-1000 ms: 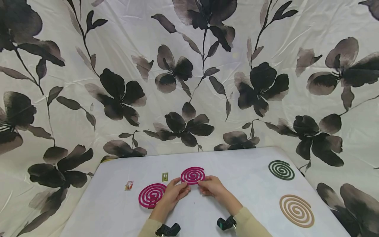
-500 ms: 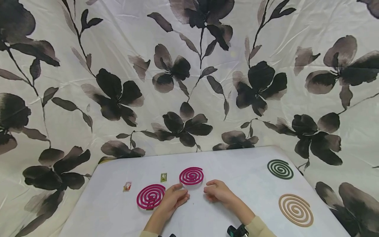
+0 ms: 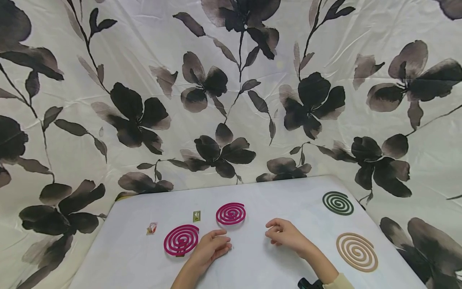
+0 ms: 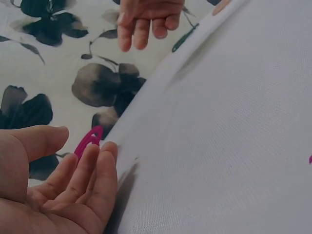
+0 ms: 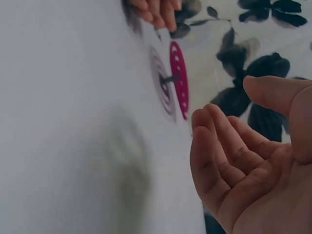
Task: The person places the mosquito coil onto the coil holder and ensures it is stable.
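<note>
A magenta mosquito coil (image 3: pixel 231 214) stands at the middle of the white table; the right wrist view shows this coil (image 5: pixel 180 83) raised off the surface on a thin dark stand (image 5: pixel 170 78). Just in front of it is my left hand (image 3: pixel 210 249), its loosely curled fingers holding nothing. A second magenta mosquito coil (image 3: pixel 181 241) lies left of that hand, with a bit of its stand showing below its front edge. My right hand (image 3: pixel 288 237) hovers above the table to the right, fingers relaxed, thumb apart and nothing held, as the right wrist view shows.
On the right side of the table (image 3: pixel 267 265) lie a dark green coil (image 3: pixel 338 203) and a tan coil (image 3: pixel 357 253). A small green packet (image 3: pixel 196 216) and a small red-and-white packet (image 3: pixel 151 228) lie at the left. A flowered cloth (image 3: pixel 144 60) hangs behind.
Both hands have let go of the middle magenta coil, which now stands by itself. My right hand has moved off to the right; my left has drawn back slightly.
</note>
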Available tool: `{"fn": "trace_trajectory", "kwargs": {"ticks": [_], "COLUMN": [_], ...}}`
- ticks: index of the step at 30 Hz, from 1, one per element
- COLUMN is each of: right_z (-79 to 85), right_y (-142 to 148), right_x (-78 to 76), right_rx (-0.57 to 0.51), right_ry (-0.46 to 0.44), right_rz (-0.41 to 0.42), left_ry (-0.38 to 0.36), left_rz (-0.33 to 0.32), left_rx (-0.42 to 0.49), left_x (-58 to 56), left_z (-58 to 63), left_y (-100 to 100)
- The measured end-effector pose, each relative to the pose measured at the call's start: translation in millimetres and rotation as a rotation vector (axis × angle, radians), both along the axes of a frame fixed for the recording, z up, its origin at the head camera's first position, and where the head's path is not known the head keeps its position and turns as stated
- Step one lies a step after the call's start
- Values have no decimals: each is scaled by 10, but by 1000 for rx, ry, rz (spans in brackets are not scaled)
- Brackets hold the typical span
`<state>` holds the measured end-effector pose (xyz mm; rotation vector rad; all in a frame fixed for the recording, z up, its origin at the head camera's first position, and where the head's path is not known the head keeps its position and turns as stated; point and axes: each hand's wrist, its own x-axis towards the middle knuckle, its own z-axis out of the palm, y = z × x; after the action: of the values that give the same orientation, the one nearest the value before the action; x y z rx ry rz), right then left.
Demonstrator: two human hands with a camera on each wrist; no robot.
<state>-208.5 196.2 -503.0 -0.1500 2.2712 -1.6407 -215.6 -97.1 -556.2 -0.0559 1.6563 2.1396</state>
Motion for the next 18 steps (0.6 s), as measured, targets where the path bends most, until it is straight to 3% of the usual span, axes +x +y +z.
{"fn": "trace_trajectory", "kwargs": {"ticks": [10, 18], "right_z": [96, 81], "right_y": [539, 903], "right_x": [179, 285], "right_rx": [73, 119], "right_ry": [27, 25], "right_rz": [-109, -257], "left_ry": [6, 26], "left_rz": [-32, -44], "left_rx": [1, 4], "left_x": [71, 52], "left_z": [54, 27], "left_y": [88, 170]}}
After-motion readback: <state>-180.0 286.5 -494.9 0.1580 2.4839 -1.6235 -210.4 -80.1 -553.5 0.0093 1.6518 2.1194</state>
